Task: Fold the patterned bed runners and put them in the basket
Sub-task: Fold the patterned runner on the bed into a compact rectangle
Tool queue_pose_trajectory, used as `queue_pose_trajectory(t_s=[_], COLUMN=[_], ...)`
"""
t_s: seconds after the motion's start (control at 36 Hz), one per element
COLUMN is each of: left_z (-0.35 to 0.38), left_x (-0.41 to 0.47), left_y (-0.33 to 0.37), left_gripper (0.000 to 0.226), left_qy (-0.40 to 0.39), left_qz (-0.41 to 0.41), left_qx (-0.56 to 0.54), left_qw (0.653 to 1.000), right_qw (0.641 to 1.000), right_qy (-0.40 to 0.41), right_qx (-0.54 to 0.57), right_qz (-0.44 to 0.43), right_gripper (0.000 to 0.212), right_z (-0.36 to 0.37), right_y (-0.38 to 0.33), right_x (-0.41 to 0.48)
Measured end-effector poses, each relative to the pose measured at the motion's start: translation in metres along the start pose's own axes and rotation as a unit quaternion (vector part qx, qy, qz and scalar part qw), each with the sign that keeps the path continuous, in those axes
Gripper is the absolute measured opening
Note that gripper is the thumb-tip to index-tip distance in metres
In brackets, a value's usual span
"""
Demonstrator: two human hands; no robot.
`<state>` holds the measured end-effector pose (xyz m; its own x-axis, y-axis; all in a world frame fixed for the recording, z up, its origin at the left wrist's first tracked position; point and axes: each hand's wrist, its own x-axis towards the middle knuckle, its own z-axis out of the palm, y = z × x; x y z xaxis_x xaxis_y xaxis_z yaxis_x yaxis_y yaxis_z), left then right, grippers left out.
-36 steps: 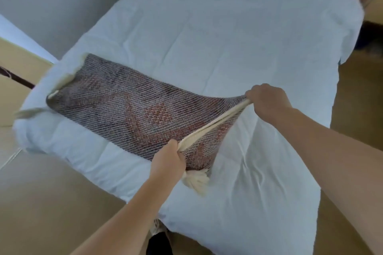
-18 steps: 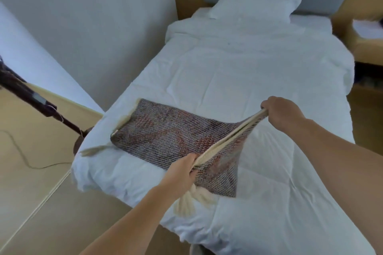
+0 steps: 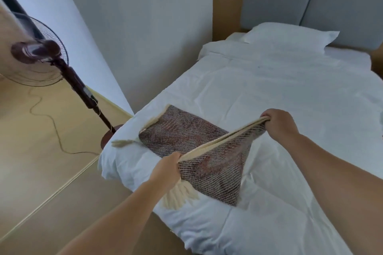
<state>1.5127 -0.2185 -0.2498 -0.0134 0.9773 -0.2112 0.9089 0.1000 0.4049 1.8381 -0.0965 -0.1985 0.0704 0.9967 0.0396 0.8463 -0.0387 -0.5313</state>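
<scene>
A red-and-grey woven bed runner [image 3: 182,132] with cream tassels lies across the foot of the white bed [image 3: 290,97]. Its near end is lifted off the duvet and stretched taut between my hands. My left hand [image 3: 166,168] is closed on the near corner, with a tassel bunch hanging below it. My right hand [image 3: 278,123] grips the other corner of the same cream edge, further right and higher. The runner's far end rests flat near the bed's left edge. No basket is in view.
A dark standing fan [image 3: 39,51] stands on the wooden floor at left, its cord [image 3: 51,122] trailing toward the bed. A white pillow [image 3: 290,36] lies against the grey padded headboard [image 3: 310,4]. A white wall runs along the bed's left side.
The view has tilted up and left, bringing the fan and headboard into sight. Both hands have kept their grip and raised the runner's near end higher, so less of it lies flat.
</scene>
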Motion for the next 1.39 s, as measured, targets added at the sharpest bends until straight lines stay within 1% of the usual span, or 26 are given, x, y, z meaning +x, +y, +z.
queue_pose_trajectory(t_s=[0.06, 0.14, 0.31, 0.42, 0.64, 0.81, 1.06, 1.14, 1.25, 1.33, 1.39], left_z=[-0.004, -0.007, -0.010, -0.022, -0.048, -0.068, -0.072, -0.071, -0.067, -0.066, -0.064], left_x=[-0.002, -0.007, -0.011, 0.001, 0.038, 0.067, 0.102, 0.111, 0.130, 0.145, 0.154], left_y=[-0.008, -0.020, -0.044, -0.067, -0.127, -0.160, -0.163, -0.161, -0.158, -0.160, -0.168], left_gripper=[0.018, 0.021, 0.020, 0.018, 0.016, 0.028, 0.022, 0.024, 0.020, 0.023, 0.026], left_qy=[0.019, 0.039, 0.051, 0.054, 0.027, 0.009, -0.011, -0.007, -0.006, -0.004, -0.017], left_qz=[-0.015, -0.027, -0.017, -0.009, 0.025, 0.047, 0.064, 0.054, 0.038, 0.032, 0.035], left_qx=[-0.005, -0.019, -0.037, -0.036, -0.042, -0.036, -0.028, -0.032, -0.037, -0.038, -0.032], left_qw=[1.000, 0.999, 0.998, 0.998, 0.998, 0.998, 0.997, 0.998, 0.999, 0.999, 0.999], right_qw=[0.999, 0.998, 0.997, 0.997, 0.996, 0.996, 0.994, 0.994, 0.996, 0.996, 0.997], right_qy=[0.001, 0.004, 0.014, 0.027, 0.068, 0.085, 0.091, 0.077, 0.061, 0.053, 0.038], right_qx=[0.041, 0.070, 0.073, 0.075, 0.051, 0.032, 0.036, 0.046, 0.040, 0.040, 0.036], right_qz=[-0.005, -0.008, -0.013, -0.013, 0.018, 0.027, 0.058, 0.055, 0.053, 0.057, 0.058], right_gripper=[0.031, 0.030, 0.024, 0.025, 0.024, 0.025, 0.027, 0.026, 0.027, 0.026, 0.026], right_z=[0.002, 0.003, 0.012, 0.027, 0.072, 0.094, 0.102, 0.107, 0.114, 0.124, 0.137], right_y=[-0.008, -0.019, -0.043, -0.069, -0.118, -0.145, -0.146, -0.145, -0.143, -0.145, -0.149], right_x=[0.001, 0.000, 0.003, 0.014, 0.032, 0.042, 0.063, 0.078, 0.105, 0.127, 0.138])
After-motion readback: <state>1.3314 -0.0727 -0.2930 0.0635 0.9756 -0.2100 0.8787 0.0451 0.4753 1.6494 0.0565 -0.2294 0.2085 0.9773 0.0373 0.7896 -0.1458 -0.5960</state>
